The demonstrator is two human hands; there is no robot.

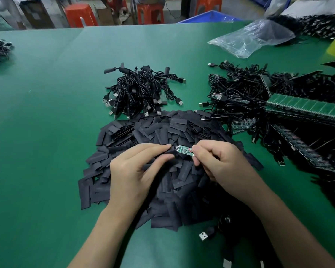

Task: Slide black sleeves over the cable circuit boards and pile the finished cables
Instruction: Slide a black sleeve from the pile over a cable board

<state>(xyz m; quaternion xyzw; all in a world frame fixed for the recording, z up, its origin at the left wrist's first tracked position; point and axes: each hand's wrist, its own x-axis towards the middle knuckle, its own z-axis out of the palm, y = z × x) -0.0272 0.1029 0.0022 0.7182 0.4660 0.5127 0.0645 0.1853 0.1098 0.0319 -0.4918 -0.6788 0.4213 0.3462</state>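
The green matted surface [46, 113] lies open on the left and toward its far edge. The right is crowded with tangled black cables [236, 89], green circuit-board strips [306, 107] and a clear plastic bag [253, 37]. A pile of sleeved cables [139, 89] sits beyond the heap of flat black sleeves [162, 132]. Over the heap, the left hand [132, 171] pinches one black sleeve [171, 151] in its fingers. The right hand [220, 163] pinches a small green circuit board [185, 151], whose free end is just beside that sleeve.

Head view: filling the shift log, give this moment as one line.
left hand: pinches black sleeve | right hand: pinches circuit board | board: bare, at sleeve end | finished cables: piled behind
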